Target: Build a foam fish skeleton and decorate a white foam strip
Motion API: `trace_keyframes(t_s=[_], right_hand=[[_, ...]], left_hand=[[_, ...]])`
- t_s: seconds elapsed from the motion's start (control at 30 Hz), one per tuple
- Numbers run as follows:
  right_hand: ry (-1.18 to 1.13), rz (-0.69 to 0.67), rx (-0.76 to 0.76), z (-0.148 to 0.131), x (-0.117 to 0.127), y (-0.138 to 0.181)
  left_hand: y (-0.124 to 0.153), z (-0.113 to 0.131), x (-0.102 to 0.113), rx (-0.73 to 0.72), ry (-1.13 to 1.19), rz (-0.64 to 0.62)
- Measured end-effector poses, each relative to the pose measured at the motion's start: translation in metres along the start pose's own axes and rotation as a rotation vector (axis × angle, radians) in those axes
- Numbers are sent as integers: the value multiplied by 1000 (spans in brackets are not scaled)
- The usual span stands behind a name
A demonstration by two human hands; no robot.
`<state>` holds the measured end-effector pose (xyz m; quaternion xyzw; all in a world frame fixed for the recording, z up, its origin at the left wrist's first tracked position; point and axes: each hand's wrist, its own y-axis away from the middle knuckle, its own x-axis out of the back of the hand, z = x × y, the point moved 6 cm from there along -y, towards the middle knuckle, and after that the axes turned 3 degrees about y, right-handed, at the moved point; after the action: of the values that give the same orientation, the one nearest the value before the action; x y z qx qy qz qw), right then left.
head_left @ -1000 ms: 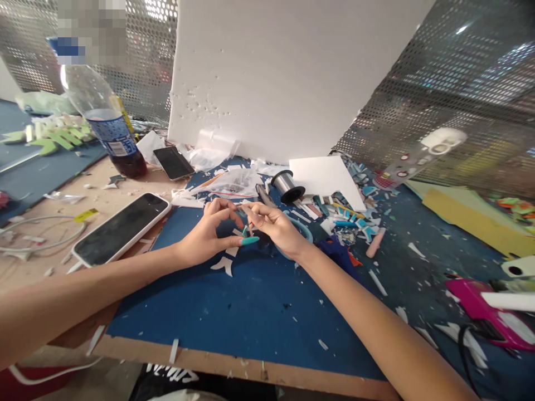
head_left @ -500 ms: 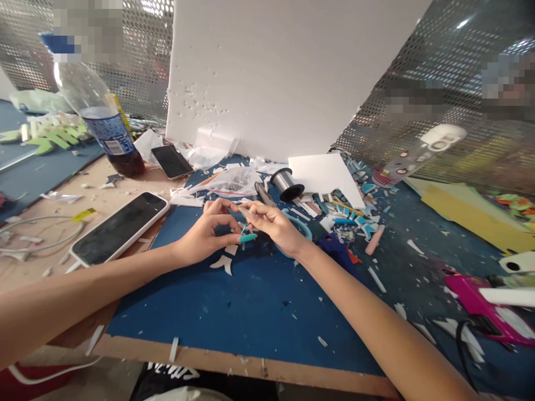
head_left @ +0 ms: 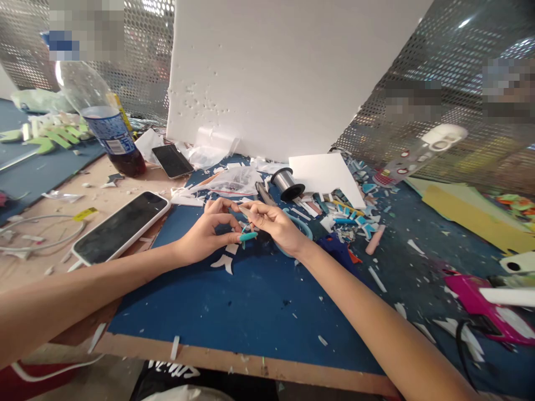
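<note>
My left hand (head_left: 211,228) is closed, with thumb and fingers pinching a small teal foam piece (head_left: 248,236) above the blue mat (head_left: 251,312). Just beside it, the fingers of my right hand (head_left: 278,225) close on a thin, pale brown pointed piece (head_left: 244,210), whose kind I cannot make out. The fingertips of both hands nearly meet. Under my right hand lies a tool with a light-blue looped handle (head_left: 304,223), partly hidden. A white tail-shaped foam cutout (head_left: 223,264) rests on the mat below my left hand.
Behind my hands stand a wire spool (head_left: 287,185), a plastic bag (head_left: 236,181) and a white board (head_left: 267,72). Phones (head_left: 121,228) and a cola bottle (head_left: 108,133) are at left. Foam scraps (head_left: 355,223) and a magenta tool (head_left: 487,306) are at right.
Both hands keep almost the same pose and place. The view has shifted very slightly; nothing has been picked up or let go.
</note>
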<state>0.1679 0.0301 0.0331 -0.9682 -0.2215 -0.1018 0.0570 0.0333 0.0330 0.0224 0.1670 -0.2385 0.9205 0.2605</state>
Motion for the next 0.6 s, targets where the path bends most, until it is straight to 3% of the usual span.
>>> trace_keyframes(t_s=[0.6], right_hand=[[4,-8,23,-1,-1,0]], left_hand=[[-1,-2,-2,5,-17,-17]])
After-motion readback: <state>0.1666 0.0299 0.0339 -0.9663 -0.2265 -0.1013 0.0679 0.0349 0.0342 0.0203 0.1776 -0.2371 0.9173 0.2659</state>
